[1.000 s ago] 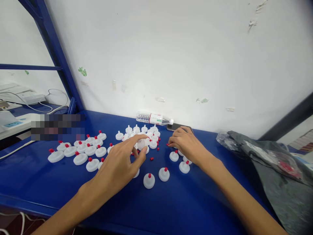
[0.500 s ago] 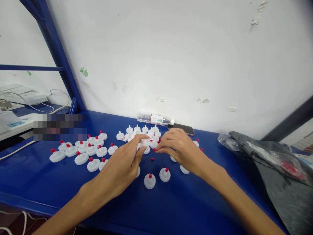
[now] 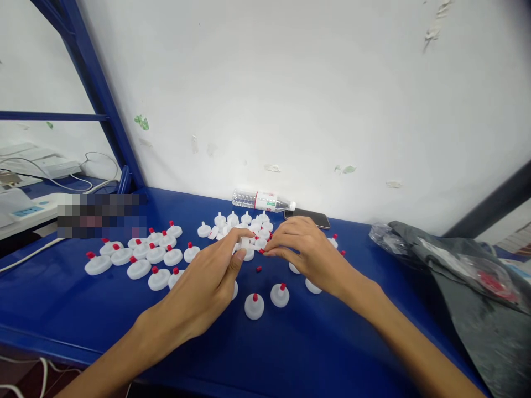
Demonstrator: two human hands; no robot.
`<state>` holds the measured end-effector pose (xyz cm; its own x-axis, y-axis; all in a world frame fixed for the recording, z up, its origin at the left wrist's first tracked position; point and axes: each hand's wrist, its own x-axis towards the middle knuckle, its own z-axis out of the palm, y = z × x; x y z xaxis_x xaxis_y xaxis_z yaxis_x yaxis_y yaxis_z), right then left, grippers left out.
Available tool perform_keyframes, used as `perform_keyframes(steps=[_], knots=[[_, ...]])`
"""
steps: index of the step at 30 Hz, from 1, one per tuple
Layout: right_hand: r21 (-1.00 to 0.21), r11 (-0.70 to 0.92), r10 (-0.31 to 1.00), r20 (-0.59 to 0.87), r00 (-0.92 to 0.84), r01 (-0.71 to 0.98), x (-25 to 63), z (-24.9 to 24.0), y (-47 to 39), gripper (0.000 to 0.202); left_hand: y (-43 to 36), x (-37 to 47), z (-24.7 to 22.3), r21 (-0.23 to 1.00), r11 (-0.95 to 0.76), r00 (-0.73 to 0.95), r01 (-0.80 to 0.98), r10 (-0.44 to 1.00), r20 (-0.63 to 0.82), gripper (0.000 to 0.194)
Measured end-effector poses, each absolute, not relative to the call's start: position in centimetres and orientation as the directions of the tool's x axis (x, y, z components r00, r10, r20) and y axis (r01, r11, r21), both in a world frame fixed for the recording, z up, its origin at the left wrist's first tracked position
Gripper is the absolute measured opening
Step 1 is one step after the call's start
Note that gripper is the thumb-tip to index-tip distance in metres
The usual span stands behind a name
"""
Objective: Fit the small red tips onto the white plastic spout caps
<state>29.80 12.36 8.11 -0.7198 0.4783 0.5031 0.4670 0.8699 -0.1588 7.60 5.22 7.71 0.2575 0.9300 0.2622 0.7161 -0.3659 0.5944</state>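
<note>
My left hand [image 3: 207, 276] is closed around a white nozzle lid [image 3: 245, 242], whose spout points right. Thumb and fingertips of my right hand [image 3: 309, 251] pinch a small red cap [image 3: 261, 251] at the end of that spout. Whether the cap is pushed on, I cannot tell. Below the hands lies a loose red cap [image 3: 259, 269]. Two lids with red caps, one a white lid [image 3: 254, 307] and one a second lid [image 3: 280, 296], stand in front. Behind my hands is a pile of white lids [image 3: 232, 218] with bare spouts. My fingers partly cover it.
Several red-capped lids [image 3: 139, 269] spread over the left of the blue table [image 3: 265, 359]. A water bottle [image 3: 265, 201] lies by the wall, with a dark phone [image 3: 311, 217] beside it. Grey bags [image 3: 464, 298] cover the right side. A white power strip [image 3: 33, 210] sits far left.
The red cap in my right fingers has moved slightly up and left, against the spout. My left hand has barely moved, and the held lid's spout now shows pointing right.
</note>
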Motion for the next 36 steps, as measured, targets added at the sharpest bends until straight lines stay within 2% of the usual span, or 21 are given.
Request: perform_keyframes(steps=[6, 9, 12, 15, 18, 20, 25, 28, 32, 36], knots=[[-0.205, 0.876, 0.473, 0.534, -0.701, 0.436, 29.6, 8.0, 12.3, 0.014, 5.1, 7.7, 7.8, 0.609, -0.371, 0.258, 0.701, 0.928, 0.267, 0.038], [-0.275, 0.868, 0.494, 0.556, -0.669, 0.413, 29.3, 8.0, 12.1, 0.010, 5.1, 7.7, 7.8, 0.616, -0.389, 0.274, 0.685, 0.921, 0.277, 0.040], [-0.424, 0.826, 0.561, 0.549, -0.619, 0.373, 29.1, 8.3, 11.8, 0.007, 5.0, 7.6, 7.9, 0.626, -0.415, 0.282, 0.661, 0.910, 0.305, 0.042], [-0.664, 0.701, 0.661, 0.468, -0.586, 0.260, 28.9, 8.6, 11.5, 0.005, 5.0, 7.5, 7.9, 0.634, -0.426, 0.274, 0.645, 0.904, 0.328, 0.043], [-0.855, 0.509, 0.700, 0.342, -0.627, 0.102, 28.8, 8.7, 11.1, 0.021, 4.9, 7.6, 8.0, 0.662, -0.434, 0.276, 0.611, 0.901, 0.336, 0.044], [-0.903, 0.425, 0.681, 0.274, -0.678, 0.062, 28.7, 8.8, 10.8, 0.024, 4.9, 7.6, 7.9, 0.683, -0.423, 0.259, 0.596, 0.906, 0.334, 0.045], [-0.938, 0.341, 0.621, 0.178, -0.763, 0.058, 28.6, 8.9, 10.5, 0.022, 4.7, 7.8, 7.8, 0.740, -0.375, 0.237, 0.558, 0.927, 0.291, 0.049], [-0.942, 0.328, 0.637, 0.163, -0.753, 0.074, 29.0, 9.4, 10.8, 0.023, 4.8, 7.8, 8.0, 0.736, -0.336, 0.219, 0.588, 0.942, 0.256, 0.049], [-0.869, 0.438, 0.727, 0.190, -0.660, 0.232, 30.1, 10.3, 11.5, 0.023, 4.9, 7.7, 8.2, 0.705, -0.329, 0.249, 0.628, 0.944, 0.218, 0.046], [-0.743, 0.491, 0.803, 0.184, -0.567, 0.455, 30.7, 10.1, 12.3, 0.027, 4.9, 7.9, 8.0, 0.677, -0.353, 0.247, 0.645, 0.936, 0.252, 0.046]])
